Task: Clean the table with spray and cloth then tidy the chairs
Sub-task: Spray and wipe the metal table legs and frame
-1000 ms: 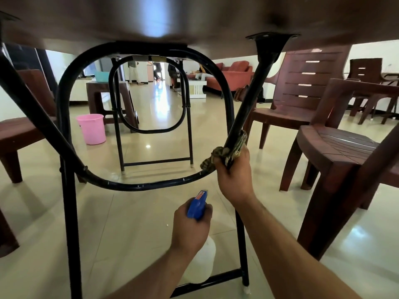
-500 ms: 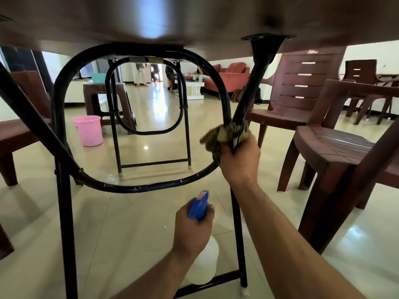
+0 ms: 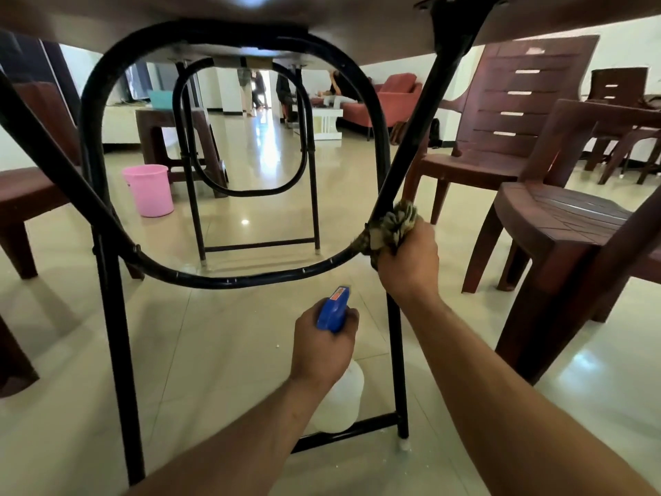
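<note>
Beneath the table (image 3: 179, 16), at its near end, a person works low against the black folding leg frame (image 3: 117, 352). Nearest the camera, the left hand (image 3: 323, 347) is wrapped around the blue trigger head of a spray bottle (image 3: 343, 399), whose white body hangs just in front of the frame's bottom crossbar; whether it touches the floor cannot be told. Just beyond, the right hand (image 3: 407, 259) clutches a bunched brownish cloth (image 3: 391, 227), closed around the metal where the slanted brace (image 3: 413, 137) meets the frame's rounded loop. On this evidence the job appears to be in its wiping stage, down on the legs. The tabletop is out of sight from below, so its condition cannot be judged. The chairs look untidied: a brown plastic chair (image 3: 565, 223) stands pulled out by the table's right edge, a high-backed chair (image 3: 515, 116) is behind it, and a third chair (image 3: 28, 195) sits at the left edge. Pale, glossy floor tiles (image 3: 214, 352) mirror the daylight, with white specks near the frame's foot. Farther back stand the table's second leg frame (image 3: 195, 209), a pink bucket (image 3: 150, 189) on the floor towards the left, a red sofa (image 3: 397, 94), a low white table (image 3: 323, 119) and more seating (image 3: 618, 87) along the far wall, with figures in a distant doorway.
</note>
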Available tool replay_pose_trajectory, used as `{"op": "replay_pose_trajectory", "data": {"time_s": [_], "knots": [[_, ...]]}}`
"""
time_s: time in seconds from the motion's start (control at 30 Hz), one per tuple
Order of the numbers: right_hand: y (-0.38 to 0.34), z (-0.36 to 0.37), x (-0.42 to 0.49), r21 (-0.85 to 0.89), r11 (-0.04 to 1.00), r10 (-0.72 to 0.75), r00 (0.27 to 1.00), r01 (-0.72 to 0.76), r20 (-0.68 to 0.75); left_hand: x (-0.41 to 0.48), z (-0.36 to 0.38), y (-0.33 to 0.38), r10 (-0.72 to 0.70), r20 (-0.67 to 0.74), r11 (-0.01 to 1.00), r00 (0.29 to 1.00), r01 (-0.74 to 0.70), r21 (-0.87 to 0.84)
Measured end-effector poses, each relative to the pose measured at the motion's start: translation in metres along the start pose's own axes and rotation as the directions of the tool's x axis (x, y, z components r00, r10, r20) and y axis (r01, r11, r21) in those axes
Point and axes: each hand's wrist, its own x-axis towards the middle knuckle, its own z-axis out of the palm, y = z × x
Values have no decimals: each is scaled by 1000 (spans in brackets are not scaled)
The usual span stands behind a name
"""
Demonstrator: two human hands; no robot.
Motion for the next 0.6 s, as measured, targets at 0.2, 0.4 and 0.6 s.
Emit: {"op": "replay_pose_trajectory", "data": {"time_s": [0.2, 0.4, 0.6], "knots": [[25, 14, -36, -272, 959, 99, 994, -81, 52, 0, 1, -5, -21, -6, 999, 1000, 22, 24], [90, 12, -67, -393, 880, 423, 819, -268, 387, -1, 4, -2, -3, 10, 999, 1000, 3, 35], [102, 32, -53, -147, 986, 100, 984, -77, 151, 1, 8, -12, -11, 2, 997, 1000, 11, 75]]}}
